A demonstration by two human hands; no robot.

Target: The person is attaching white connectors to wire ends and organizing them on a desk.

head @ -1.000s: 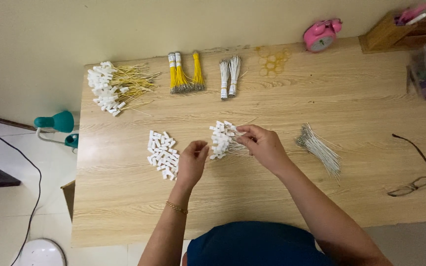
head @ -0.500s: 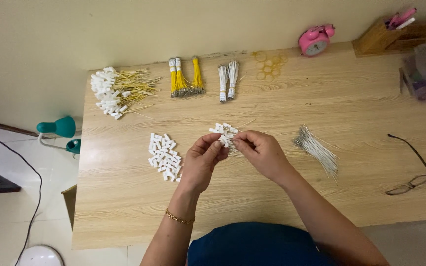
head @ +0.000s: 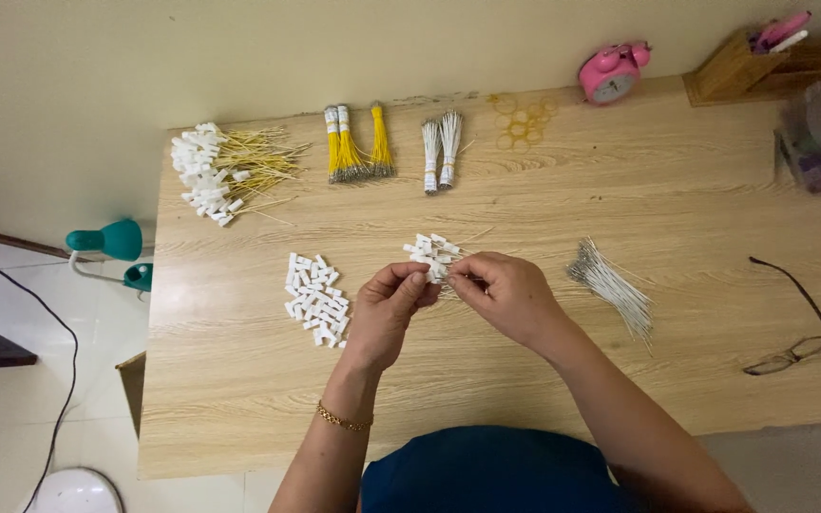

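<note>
My left hand (head: 387,313) and my right hand (head: 505,296) meet at the middle of the wooden table (head: 525,380). Their fingertips pinch together on a small white plastic connector and a thin white wire. Just beyond the fingers lies a cluster of white connectors with wires attached (head: 434,253). A pile of loose white connectors (head: 314,297) sits left of my left hand. A fan of loose white wires (head: 610,288) lies right of my right hand.
At the back are a heap of yellow wires with white connectors (head: 220,171), taped yellow wire bundles (head: 355,147), two white wire bundles (head: 441,147), rubber bands (head: 521,122), a pink alarm clock (head: 608,71) and a wooden holder (head: 748,62). Eyeglasses (head: 795,318) lie at right.
My left hand has come in from the loose connector pile to meet my right hand. Both now pinch at one spot in front of the assembled cluster.
</note>
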